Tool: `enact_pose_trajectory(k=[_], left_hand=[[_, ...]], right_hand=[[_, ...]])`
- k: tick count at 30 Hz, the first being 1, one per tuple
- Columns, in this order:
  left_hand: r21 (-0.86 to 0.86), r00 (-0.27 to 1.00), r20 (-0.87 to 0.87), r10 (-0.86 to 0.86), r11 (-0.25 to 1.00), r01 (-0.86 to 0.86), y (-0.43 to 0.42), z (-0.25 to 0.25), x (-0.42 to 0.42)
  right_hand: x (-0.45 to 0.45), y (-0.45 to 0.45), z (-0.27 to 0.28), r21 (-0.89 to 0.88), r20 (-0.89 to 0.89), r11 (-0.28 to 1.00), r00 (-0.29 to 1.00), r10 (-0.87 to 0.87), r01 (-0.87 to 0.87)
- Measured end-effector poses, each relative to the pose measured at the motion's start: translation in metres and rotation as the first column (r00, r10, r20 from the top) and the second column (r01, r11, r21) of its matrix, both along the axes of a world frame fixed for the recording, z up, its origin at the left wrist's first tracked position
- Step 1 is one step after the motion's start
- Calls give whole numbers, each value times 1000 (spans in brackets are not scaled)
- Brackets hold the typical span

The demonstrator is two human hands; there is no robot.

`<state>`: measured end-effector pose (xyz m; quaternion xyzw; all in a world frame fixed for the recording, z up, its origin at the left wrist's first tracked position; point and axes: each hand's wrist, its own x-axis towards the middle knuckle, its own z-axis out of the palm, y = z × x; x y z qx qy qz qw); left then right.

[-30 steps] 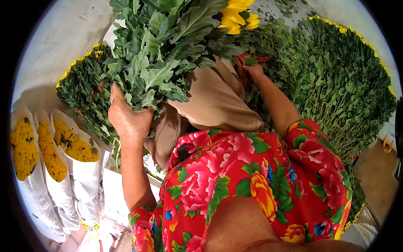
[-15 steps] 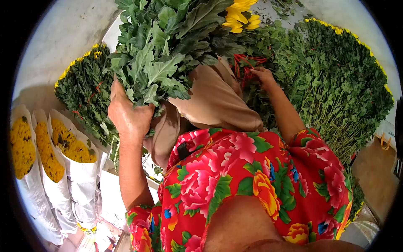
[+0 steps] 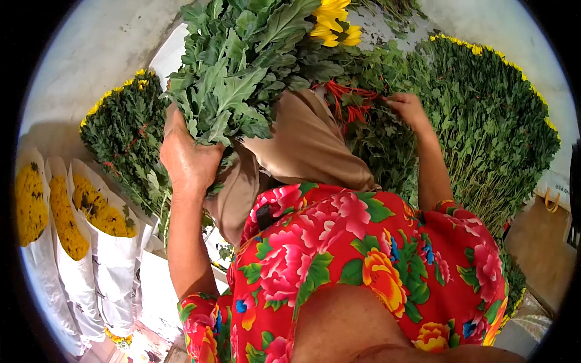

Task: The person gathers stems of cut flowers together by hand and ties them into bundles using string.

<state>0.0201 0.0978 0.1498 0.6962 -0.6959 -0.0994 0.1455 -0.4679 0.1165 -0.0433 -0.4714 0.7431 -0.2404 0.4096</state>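
Observation:
My left hand (image 3: 190, 154) is closed around the lower part of a bunch of leafy, yellow-flowered stems (image 3: 233, 72). Its large green leaves fan up over my lap, and a few yellow petals show at the far end. To the right, a bundle of thin red ties (image 3: 351, 100) hangs at my trousered knee (image 3: 308, 133). My right hand (image 3: 407, 109) is pinched at the end of a red strand stretching out from that bundle. How many strands sit between my fingertips is too small to tell.
A big pile of yellow-tipped stems (image 3: 484, 115) lies at right. A smaller stack of tied bunches (image 3: 121, 127) stands at left. Below it, several yellow bunches in white wrapping (image 3: 112, 260) lean in a row. A brown box (image 3: 538, 248) is at the far right.
My right hand has moved right, away from my knee, drawing a red strand out from the bundle. The left hand and its bunch have barely shifted.

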Motion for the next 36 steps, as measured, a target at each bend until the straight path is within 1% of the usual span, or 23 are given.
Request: enact_pose_trajectory(k=[2, 4, 6, 7, 8, 9, 11, 13, 15, 17, 19, 20, 21, 22, 24, 25, 27, 28, 30, 31, 33, 34, 36], left_hand=[[-22, 999, -53, 7, 1000, -8, -1, -3, 3], [-84, 998, -58, -16, 996, 11, -3, -7, 13], [-35, 943, -325, -76, 997, 68, -10, -16, 31], [117, 818, -574, 32, 992, 43, -4, 5, 22], [147, 827, -562, -32, 980, 138, -5, 7, 33], [240, 788, -615, -2, 952, 190, -2, 35, 26], [315, 693, -720, 42, 909, 272, 4, 63, 16], [292, 567, -822, 57, 897, 333, 8, 66, 15], [350, 762, -630, -151, 821, 451, 0, 78, 14], [448, 822, -568, -45, 821, 355, 7, 64, 28], [315, 644, -751, -146, 778, 544, 12, 73, 29], [194, 589, -774, -234, 797, 572, 12, 58, 32], [71, 533, -782, -324, 803, 592, 11, 43, 35], [126, 630, -708, -318, 822, 556, 7, 32, 39], [239, 759, -634, -150, 895, 377, 5, 21, 40], [272, 791, -605, -88, 911, 309, 4, 18, 39], [-13, 960, -186, -208, 978, 210, 4, 14, 32], [-15, 960, -185, -208, 978, 208, 3, 13, 28], [-36, 972, -129, -195, 981, 192, 3, 13, 19], [-43, 976, -111, -190, 982, 186, 4, 13, 15], [-20, 984, -47, -172, 985, 171, 8, 12, 4], [-8, 987, -12, -161, 987, 161, 10, 11, 1], [-80, 990, 25, -136, 987, 137, 10, -21, -1]], right_hand=[[-12, -3, 26, -200, 206, 906, 920, -334, 373], [-26, -10, 56, -272, 520, 610, 647, -558, 744], [-14, -26, 81, -318, 572, 508, 590, -571, 800], [0, -35, 89, -342, 617, 405, 528, -584, 848], [21, -44, 93, -416, 495, 495, 646, -581, 763], [51, -55, 94, -436, 497, 629, 755, -428, 643], [147, -64, 127, -288, 337, 885, 904, -265, 367], [200, -56, 137, -312, 485, 940, 874, 31, 140], [224, -48, 141, -483, 167, 853, 936, 310, -197], [237, -36, 136, -541, -195, 673, 853, 484, -505], [249, -21, 135, -476, -543, 439, 647, 535, -762], [249, -11, 138, -507, -176, 563, 718, 674, -653], [247, 0, 149, -459, 221, 698, 690, 689, -550], [241, 7, 153, -455, 222, 689, 678, 701, -564], [230, 17, 161, -268, -191, 574, 627, 756, -774], [230, 23, 167, -270, -193, 565, 619, 761, -780], [230, 36, 179, -196, -156, 592, 621, 768, -782], [235, 40, 188, -197, -157, 591, 620, 769, -782], [254, 47, 206, -388, -155, 390, 476, 866, -835], [265, 46, 214, -386, -154, 391, 476, 866, -836], [290, 34, 228, -614, -359, 187, 482, 799, -767], [301, 24, 234, -614, -358, 186, 481, 801, -767], [321, -2, 240, -559, -666, -31, 426, 612, -828]])
